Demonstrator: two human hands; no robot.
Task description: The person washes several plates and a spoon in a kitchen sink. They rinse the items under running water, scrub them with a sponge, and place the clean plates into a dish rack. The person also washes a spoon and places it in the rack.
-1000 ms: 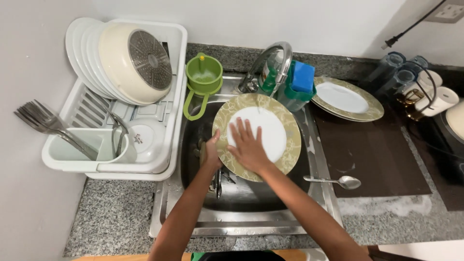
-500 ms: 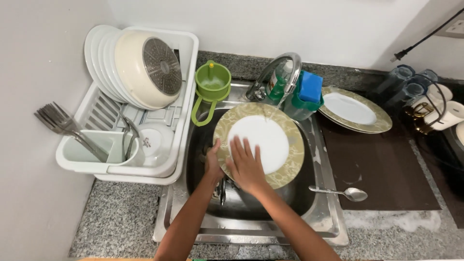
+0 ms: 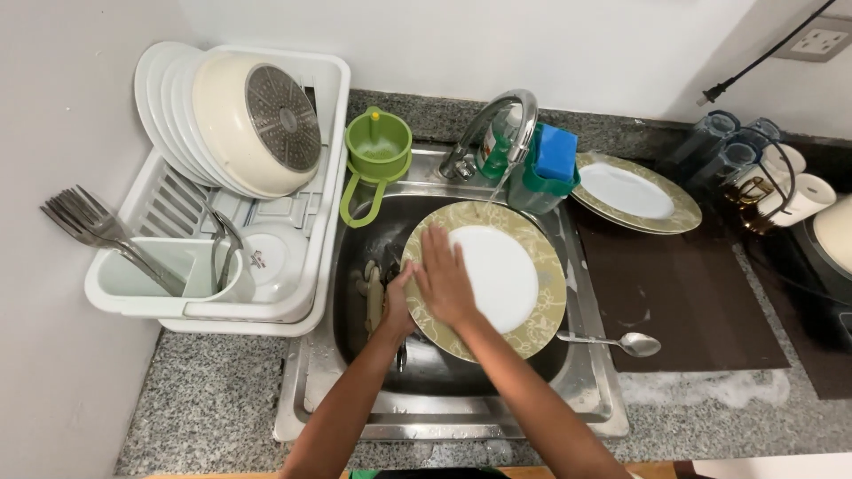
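Note:
A round plate (image 3: pixel 506 270) with a white centre and a green patterned rim is held over the steel sink (image 3: pixel 586 372). My left hand (image 3: pixel 397 306) grips the plate's left edge from beneath. My right hand (image 3: pixel 442 277) lies flat with spread fingers on the plate's left face. Water runs from the curved tap (image 3: pixel 497 124) onto the plate's upper rim.
A white drying rack (image 3: pixel 266 293) on the left holds plates, a cream pan (image 3: pixel 257 124) and forks (image 3: pixel 89 226). A green cup (image 3: pixel 377 151) and a blue sponge (image 3: pixel 555 153) sit behind the sink. Another plate (image 3: pixel 635 191), glasses and mugs stand at right. A spoon (image 3: pixel 621 341) rests on the sink's right rim.
My right hand has slid left across the plate's face. The view has shifted slightly, and the plate stays over the sink under the tap.

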